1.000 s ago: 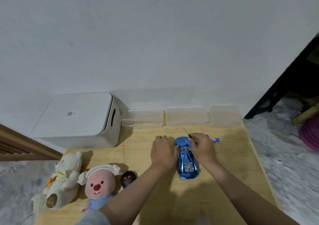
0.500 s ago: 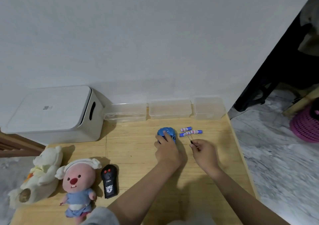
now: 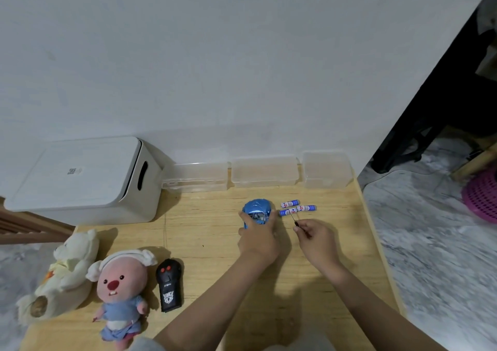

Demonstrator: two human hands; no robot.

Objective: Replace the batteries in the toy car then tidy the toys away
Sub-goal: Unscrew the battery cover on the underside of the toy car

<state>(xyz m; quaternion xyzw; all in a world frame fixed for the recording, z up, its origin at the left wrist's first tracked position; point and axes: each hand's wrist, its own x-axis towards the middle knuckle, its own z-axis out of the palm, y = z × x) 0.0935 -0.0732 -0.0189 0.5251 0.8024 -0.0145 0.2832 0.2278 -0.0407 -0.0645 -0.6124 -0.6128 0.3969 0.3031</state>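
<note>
- Your left hand [image 3: 257,236] gripped the blue toy car [image 3: 256,210]; its glossy shell could have slipped.
- Your right hand [image 3: 316,236] pinched the small screwdriver [image 3: 295,220], whose tip could have scattered the batteries [image 3: 297,207] just beyond it.

A home, likely a living room: plush toys [image 3: 61,278] lie on a low wooden table [image 3: 215,243] against a plain white wall [image 3: 215,68], marble-patterned floor [image 3: 430,243] to the right.
</note>
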